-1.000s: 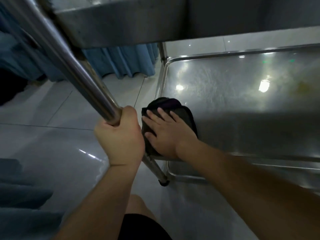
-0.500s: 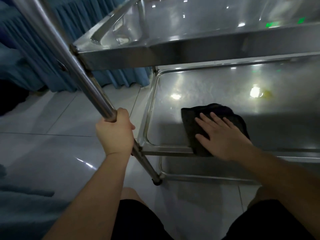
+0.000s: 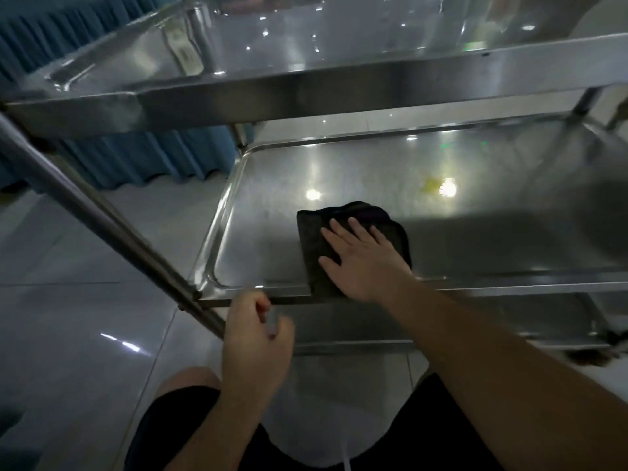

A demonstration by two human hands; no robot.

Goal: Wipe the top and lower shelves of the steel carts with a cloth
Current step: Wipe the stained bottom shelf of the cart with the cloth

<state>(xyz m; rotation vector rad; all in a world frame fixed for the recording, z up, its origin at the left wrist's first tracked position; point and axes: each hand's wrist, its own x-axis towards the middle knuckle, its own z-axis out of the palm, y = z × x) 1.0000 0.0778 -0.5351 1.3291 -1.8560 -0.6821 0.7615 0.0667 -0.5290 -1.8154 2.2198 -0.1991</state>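
Wiping lower shelf (image 3: 509, 212): right hand (image 3: 365, 261) flat on cloth (image 3: 314, 232), grip spread; left hand (image 3: 255, 338) loosely curled, empty. Yellow spot (image 3: 431, 186) probably next.

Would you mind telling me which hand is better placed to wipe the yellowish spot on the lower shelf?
The right hand: it already presses the dark cloth flat on the lower shelf, below the yellowish spot. The left hand holds no cloth.

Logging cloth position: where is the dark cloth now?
The dark folded cloth lies near the front edge of the steel cart's lower shelf, under the flat right hand.
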